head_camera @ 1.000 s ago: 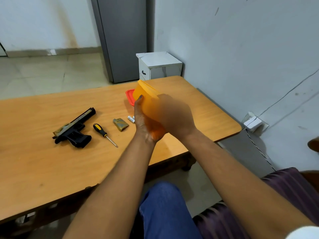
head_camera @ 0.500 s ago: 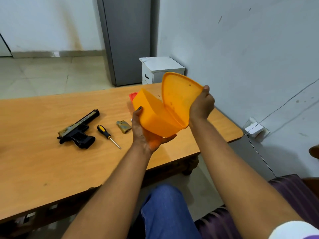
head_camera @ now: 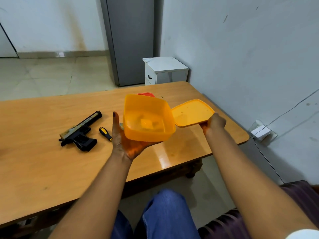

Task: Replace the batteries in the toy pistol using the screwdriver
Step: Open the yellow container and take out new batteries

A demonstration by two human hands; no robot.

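Black and tan, the toy pistol (head_camera: 80,131) lay on the wooden table (head_camera: 43,161) at centre left of the frame, the yellow-handled screwdriver (head_camera: 105,134) just beside it to the right, both untouched. Right of them, the left hand (head_camera: 126,140) cradled an open orange box (head_camera: 148,118) from below, fingers curled under it. At centre right, the right hand (head_camera: 214,121) pinched the loose lid (head_camera: 191,112) by its edge. Something small showed dimly through the box floor; I couldn't tell what. Setting the lid flat on the table would probably serve best, freeing that hand while the box stayed level.
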